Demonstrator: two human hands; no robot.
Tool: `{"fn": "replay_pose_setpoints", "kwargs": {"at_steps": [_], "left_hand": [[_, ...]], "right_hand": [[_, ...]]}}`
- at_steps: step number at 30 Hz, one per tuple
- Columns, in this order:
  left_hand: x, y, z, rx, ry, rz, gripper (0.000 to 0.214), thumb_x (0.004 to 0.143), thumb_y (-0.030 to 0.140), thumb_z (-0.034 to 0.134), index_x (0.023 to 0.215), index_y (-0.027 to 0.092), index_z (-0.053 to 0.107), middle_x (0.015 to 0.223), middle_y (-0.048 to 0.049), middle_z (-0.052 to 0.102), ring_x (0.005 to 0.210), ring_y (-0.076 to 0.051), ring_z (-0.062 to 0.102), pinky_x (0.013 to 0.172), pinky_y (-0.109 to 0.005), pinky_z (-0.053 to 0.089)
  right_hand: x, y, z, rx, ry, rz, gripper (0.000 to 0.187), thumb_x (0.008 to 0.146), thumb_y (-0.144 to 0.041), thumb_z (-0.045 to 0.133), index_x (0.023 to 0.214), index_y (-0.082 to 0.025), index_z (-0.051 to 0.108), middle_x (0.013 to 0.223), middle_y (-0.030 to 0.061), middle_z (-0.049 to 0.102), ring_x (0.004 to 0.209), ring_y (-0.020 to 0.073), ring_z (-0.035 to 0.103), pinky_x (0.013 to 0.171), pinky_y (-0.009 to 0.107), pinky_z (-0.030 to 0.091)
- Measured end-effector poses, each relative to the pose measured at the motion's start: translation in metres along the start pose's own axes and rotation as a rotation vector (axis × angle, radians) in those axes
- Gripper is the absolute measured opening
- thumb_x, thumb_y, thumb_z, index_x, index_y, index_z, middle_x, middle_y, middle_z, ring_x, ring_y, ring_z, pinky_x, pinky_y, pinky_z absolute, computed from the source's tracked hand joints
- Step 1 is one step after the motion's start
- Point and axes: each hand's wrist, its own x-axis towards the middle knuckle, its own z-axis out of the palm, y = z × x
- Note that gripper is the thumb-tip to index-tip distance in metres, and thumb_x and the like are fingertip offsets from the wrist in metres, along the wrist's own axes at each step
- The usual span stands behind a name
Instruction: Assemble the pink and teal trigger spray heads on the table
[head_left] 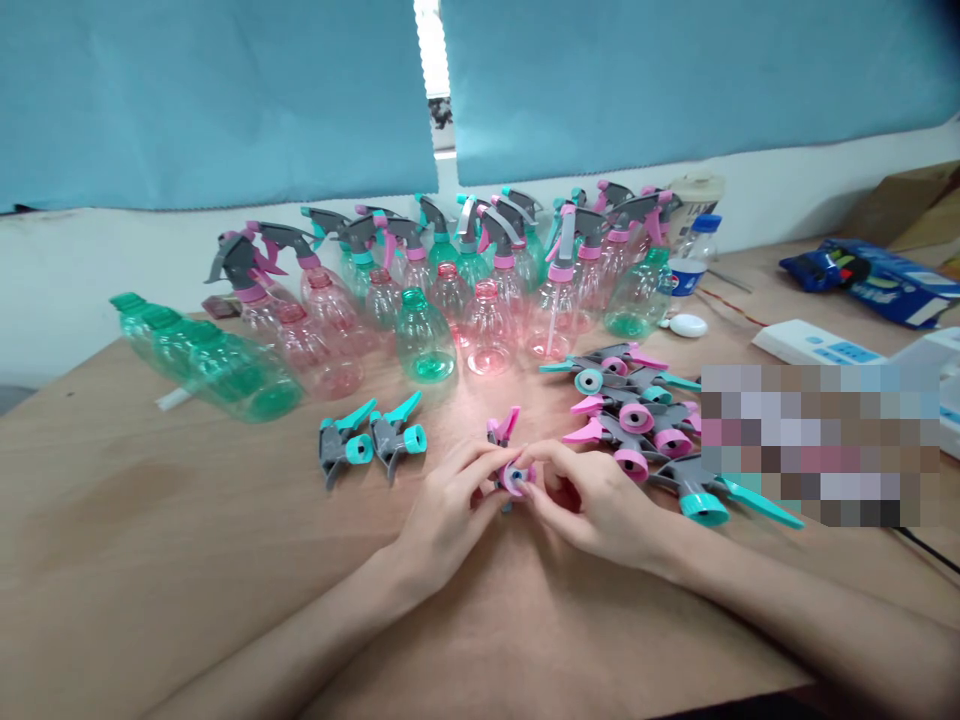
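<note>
Left hand (448,508), right hand (594,500) pinch sprayer (514,474), trigger away.

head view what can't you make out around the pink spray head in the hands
1. The pink spray head: head view, its lower part is covered by the fingers of the left hand and right hand.
2. The table right of the spray head pile: head view, masked by a pixelated patch.
3. The blue packet: head view, print blurred, cut by the right edge.
</note>
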Motion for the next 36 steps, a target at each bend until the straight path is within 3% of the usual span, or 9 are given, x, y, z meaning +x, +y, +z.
{"fn": "replay_pose_setpoints", "kwargs": {"at_steps": [7,11,16,21,36], "left_hand": [[0.0,-0.001,0.001,0.026,-0.021,0.069,0.027,0.083,0.004,0.056,0.106,0.018,0.059,0.097,-0.0042,0.062,0.088,-0.016,0.058,0.076,-0.027,0.051],[0.0,-0.002,0.001,0.029,-0.033,0.063,0.024,0.083,0.004,0.056,0.103,0.018,0.06,0.096,-0.0043,0.062,0.087,-0.017,0.058,0.076,-0.028,0.05],[0.002,0.002,-0.002,-0.014,-0.054,0.001,0.019,0.084,0.009,0.057,0.1,0.018,0.061,0.092,-0.0034,0.061,0.08,-0.016,0.058,0.068,-0.025,0.05],[0.003,0.003,-0.003,-0.031,-0.072,-0.01,0.014,0.083,0.012,0.061,0.095,0.02,0.064,0.091,-0.0022,0.061,0.08,-0.016,0.057,0.07,-0.026,0.049],[0.002,-0.002,-0.001,-0.047,-0.131,0.005,0.022,0.085,0.014,0.06,0.105,0.022,0.062,0.097,-0.0024,0.063,0.089,-0.017,0.057,0.077,-0.029,0.048]], "right_hand": [[0.004,0.001,-0.003,-0.06,-0.054,-0.099,0.012,0.082,-0.013,0.049,0.094,-0.016,0.05,0.058,-0.0073,0.042,0.048,0.0084,0.039,0.048,0.021,0.029],[0.006,0.001,-0.006,-0.094,-0.088,-0.145,0.014,0.079,-0.01,0.049,0.09,-0.016,0.05,0.061,-0.0058,0.046,0.05,0.0087,0.042,0.049,0.021,0.031],[0.008,0.002,-0.01,-0.146,-0.114,-0.173,0.02,0.086,-0.014,0.047,0.105,-0.016,0.054,0.065,-0.0026,0.058,0.053,0.0103,0.051,0.053,0.021,0.037],[0.01,0.006,-0.019,-0.188,-0.185,-0.154,0.021,0.094,-0.017,0.038,0.096,-0.019,0.058,0.082,0.0015,0.067,0.068,0.0124,0.062,0.06,0.023,0.041],[0.007,0.011,-0.018,-0.154,-0.188,-0.087,0.02,0.096,-0.02,0.04,0.096,-0.019,0.06,0.084,0.002,0.067,0.071,0.0119,0.062,0.059,0.021,0.043]]}}
